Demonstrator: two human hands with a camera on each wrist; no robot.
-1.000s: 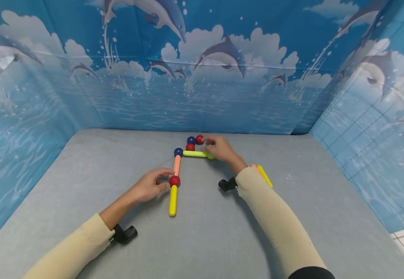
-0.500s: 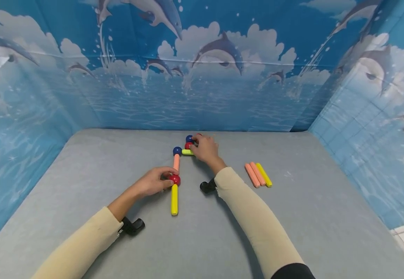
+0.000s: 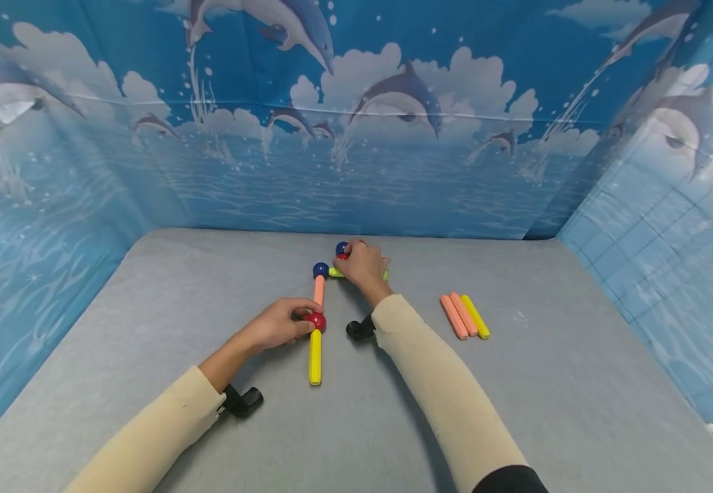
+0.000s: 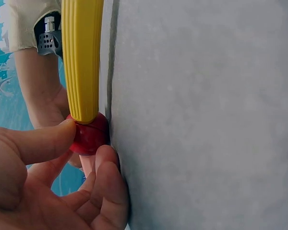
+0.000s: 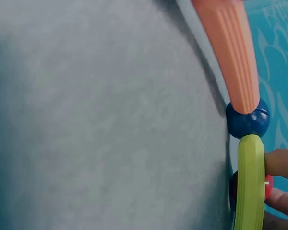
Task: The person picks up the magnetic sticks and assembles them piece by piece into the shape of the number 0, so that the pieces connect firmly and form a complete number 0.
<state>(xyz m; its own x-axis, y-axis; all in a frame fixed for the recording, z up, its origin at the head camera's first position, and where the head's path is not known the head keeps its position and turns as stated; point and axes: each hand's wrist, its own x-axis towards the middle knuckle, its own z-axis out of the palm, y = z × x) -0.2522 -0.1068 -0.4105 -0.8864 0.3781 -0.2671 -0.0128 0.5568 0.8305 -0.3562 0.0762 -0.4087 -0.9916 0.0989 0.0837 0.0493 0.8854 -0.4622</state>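
Note:
In the head view, my left hand (image 3: 279, 323) grips a red ball (image 3: 317, 322) between thumb and fingers. That ball joins a ribbed yellow rod (image 3: 315, 359) to an orange rod (image 3: 319, 293). A blue ball (image 3: 321, 271) links the orange rod to a lime-green rod (image 5: 250, 187). Behind the lime rod, my right hand (image 3: 365, 264) has its thumb and fingers around another red ball (image 5: 268, 186), beside a second blue ball (image 3: 341, 248). My right hand covers most of the lime rod and whatever lies under the palm in the head view.
Two loose orange rods (image 3: 454, 317) and a yellow rod (image 3: 475, 316) lie side by side on the grey tabletop (image 3: 553, 356), to the right of my right forearm. A blue dolphin-print curtain (image 3: 356, 171) borders the table at the back and sides.
My right hand has moved left from the lime rod's far end onto the balls behind it. My left hand has closed in on its red ball. The loose rods are uncovered.

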